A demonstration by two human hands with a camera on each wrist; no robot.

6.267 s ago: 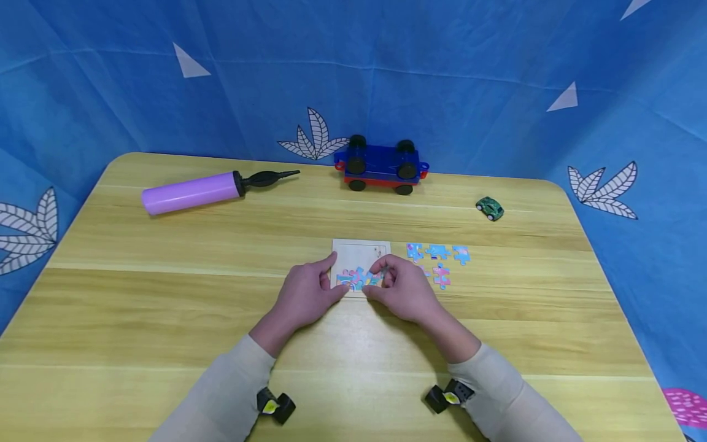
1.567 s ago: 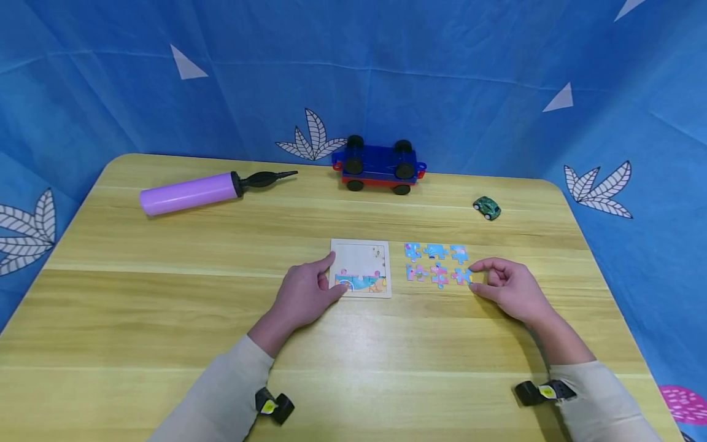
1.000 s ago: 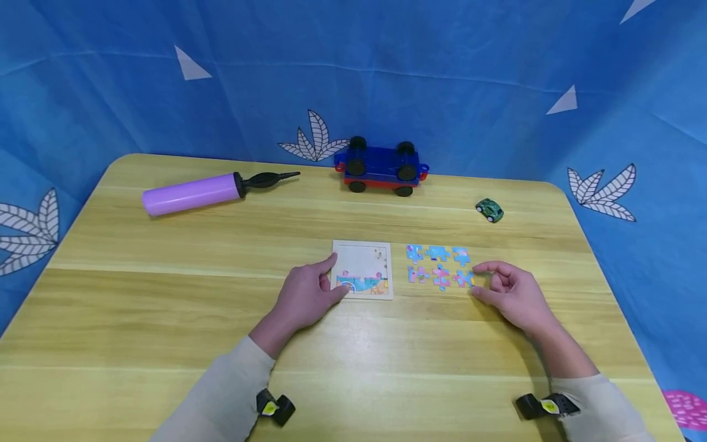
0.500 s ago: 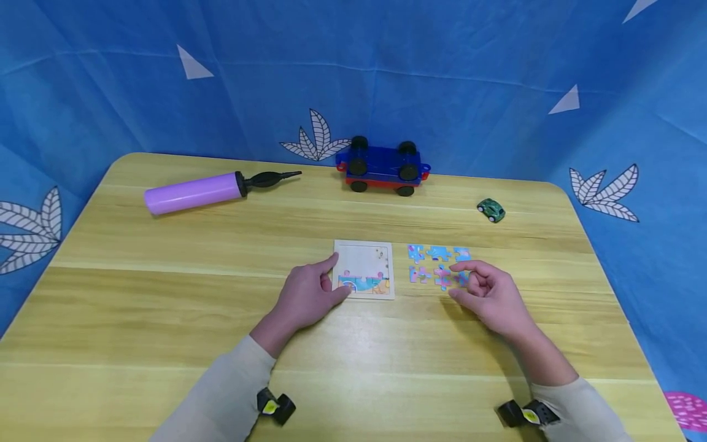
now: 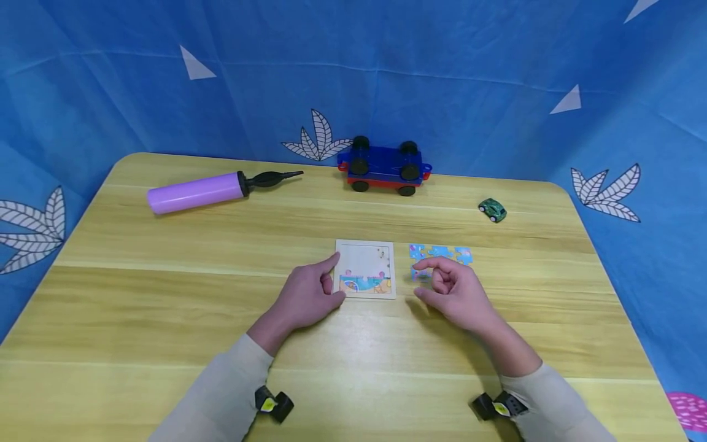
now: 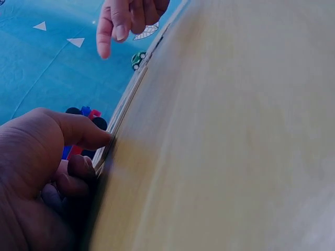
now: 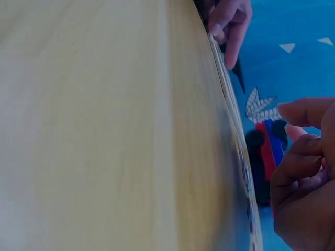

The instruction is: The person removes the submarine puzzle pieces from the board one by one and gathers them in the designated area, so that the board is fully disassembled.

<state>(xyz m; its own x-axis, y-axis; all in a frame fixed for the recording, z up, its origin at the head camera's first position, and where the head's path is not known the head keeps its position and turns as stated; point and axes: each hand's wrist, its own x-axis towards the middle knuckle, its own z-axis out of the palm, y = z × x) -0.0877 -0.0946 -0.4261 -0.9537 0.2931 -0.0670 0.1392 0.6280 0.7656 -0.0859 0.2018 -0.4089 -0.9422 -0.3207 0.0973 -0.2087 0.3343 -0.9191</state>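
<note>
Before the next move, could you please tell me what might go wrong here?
The right hand, partly hiding the loose blue-and-pink jigsaw pieces, might nudge some askew. The left hand sits at the left edge of the pale square puzzle tray; a push could shift it.

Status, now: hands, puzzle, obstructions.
Left hand at left edge of puzzle tray. Tray partly filled. Right hand holding nothing, hiding some loose pieces.

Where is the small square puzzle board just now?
In the head view, the puzzle board lies near the middle of the table, with the left hand at its left edge and loose puzzle pieces just to its right.
</note>
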